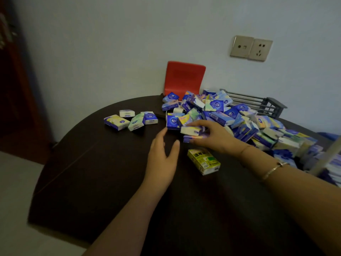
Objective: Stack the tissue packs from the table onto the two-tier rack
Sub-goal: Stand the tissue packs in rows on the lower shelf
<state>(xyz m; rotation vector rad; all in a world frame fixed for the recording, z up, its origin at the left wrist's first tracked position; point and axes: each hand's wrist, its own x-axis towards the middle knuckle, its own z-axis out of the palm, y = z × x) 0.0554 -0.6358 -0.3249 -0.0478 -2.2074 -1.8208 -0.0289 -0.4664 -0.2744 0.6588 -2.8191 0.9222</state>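
A large heap of blue, white and pastel tissue packs (230,115) covers the right side of the dark round table (103,182). My right hand (208,135) grips a pale pack (191,130) at the heap's front edge, with a purple pack (191,139) just under it. My left hand (162,156) hovers open above the table, fingers spread, just left of those packs and holding nothing. Several loose packs (129,119) lie apart at the left. The grey wire rack (258,103) stands behind the heap by the wall, partly hidden by packs.
A yellow-green pack (203,160) lies alone on the table under my right wrist. A red chair back (184,77) stands behind the table's far edge. A wall socket (251,48) is above the rack. A pale rod (328,157) crosses the right edge.
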